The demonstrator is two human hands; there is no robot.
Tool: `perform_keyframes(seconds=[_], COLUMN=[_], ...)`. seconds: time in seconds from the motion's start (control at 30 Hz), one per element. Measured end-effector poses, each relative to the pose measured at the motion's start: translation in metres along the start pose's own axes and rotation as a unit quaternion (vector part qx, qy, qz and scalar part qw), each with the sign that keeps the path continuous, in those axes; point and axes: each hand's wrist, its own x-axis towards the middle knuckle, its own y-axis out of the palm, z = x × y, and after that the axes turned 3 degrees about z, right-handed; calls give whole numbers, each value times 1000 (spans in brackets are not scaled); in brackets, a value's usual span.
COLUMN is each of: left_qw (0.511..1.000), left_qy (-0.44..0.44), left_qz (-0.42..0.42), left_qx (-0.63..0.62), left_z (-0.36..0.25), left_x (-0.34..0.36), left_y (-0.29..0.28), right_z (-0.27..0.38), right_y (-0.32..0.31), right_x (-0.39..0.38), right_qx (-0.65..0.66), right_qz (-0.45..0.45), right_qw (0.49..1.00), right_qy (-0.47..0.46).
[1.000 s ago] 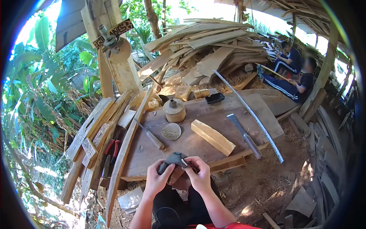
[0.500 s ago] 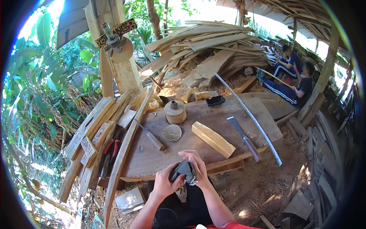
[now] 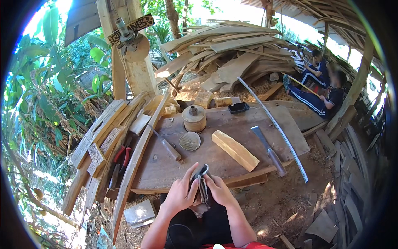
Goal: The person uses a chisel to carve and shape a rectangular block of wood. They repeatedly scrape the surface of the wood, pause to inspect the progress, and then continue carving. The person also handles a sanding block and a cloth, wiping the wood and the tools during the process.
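I see both hands meeting just below the near edge of a worn wooden tabletop (image 3: 232, 166), over my lap. The left hand (image 3: 180, 195) and right hand (image 3: 217, 191) are each clamped around a small dark curved piece (image 3: 202, 182), one on either side of it. The piece stands nearly upright, its long axis running from my lap up toward the tabletop, with its upper tip pointing away from me and slightly right. On the tabletop beyond it lies a pale wooden block (image 3: 235, 150), angled from upper left to lower right. To its right lies a broad-bladed chisel (image 3: 268, 150), and past that a long metal ruler (image 3: 273, 126). Left of the block are a round disc (image 3: 190, 141) and a squat wooden container (image 3: 194, 118).
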Motion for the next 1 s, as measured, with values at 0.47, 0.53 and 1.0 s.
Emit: perform_keyframes(seconds=[0.47,0.53,1.0], left_qw=[912,850,909], left_qy=[-74,-156,-10], left_qz=[-243,-213,-248], left_qx=[-320,-456,-335], left_z=[30,37,11], left_x=[7,13,19], left_y=[68,55,28], right_z=[-4,-5,6], right_y=[60,68,74], right_x=[-11,-20,-24], right_qx=[-72,-83,98], right_qz=[-238,-184,-57], right_qw=[937,945,982], right_qy=[-244,-257,-154])
